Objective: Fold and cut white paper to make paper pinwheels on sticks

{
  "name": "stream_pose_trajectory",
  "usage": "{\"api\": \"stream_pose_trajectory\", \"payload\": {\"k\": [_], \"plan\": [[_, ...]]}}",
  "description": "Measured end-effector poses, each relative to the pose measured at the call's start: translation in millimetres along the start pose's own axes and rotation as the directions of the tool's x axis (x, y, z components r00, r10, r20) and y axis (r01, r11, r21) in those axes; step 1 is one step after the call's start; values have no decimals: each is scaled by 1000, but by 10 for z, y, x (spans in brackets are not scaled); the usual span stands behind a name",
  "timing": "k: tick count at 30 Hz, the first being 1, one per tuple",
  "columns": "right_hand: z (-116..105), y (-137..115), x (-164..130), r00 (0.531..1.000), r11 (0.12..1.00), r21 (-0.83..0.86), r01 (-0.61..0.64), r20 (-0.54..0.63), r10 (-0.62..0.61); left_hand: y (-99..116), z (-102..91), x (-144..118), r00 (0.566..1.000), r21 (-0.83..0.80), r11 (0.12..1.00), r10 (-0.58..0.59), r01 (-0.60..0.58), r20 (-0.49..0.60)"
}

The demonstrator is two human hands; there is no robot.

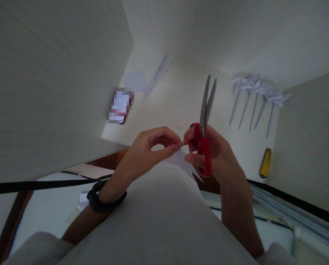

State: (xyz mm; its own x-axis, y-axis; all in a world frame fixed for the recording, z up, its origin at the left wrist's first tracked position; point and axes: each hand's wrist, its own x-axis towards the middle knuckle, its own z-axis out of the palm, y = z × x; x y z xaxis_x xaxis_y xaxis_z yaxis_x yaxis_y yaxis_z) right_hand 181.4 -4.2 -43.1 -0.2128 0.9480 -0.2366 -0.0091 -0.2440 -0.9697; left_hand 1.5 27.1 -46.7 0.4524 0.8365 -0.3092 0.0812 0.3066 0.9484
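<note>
Left hand pinches a small white paper piece between thumb and fingertips, right above the lap. Right hand is curled through the red scissors, blades nearly closed and pointing up over the surface, also touching the paper.

The pale wooden desk top carries several items. At 2 o'clock lies a row of folded white paper pieces with long stems — set side by side. A yellow utility knife rests at 3 o'clock. At 10 o'clock sits a blurred card; thin paper strips lie at 11 o'clock.
</note>
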Motion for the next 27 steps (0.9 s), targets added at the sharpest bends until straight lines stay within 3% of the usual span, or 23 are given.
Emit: {"api": "stream_pose_trajectory", "payload": {"k": [8,20,27], "plan": [[50,53,28,996,996,-63,-63,-73,58,-79,-2,33,999,-64,998,-21,22,30],[40,88,42,990,995,32,-91,-101,94,-58,22,41,999,-86,996,-24,27,36],[33,61,39,987,987,84,-140,-60,146,-57,19,24,997,-89,993,-69,72,35]]}}
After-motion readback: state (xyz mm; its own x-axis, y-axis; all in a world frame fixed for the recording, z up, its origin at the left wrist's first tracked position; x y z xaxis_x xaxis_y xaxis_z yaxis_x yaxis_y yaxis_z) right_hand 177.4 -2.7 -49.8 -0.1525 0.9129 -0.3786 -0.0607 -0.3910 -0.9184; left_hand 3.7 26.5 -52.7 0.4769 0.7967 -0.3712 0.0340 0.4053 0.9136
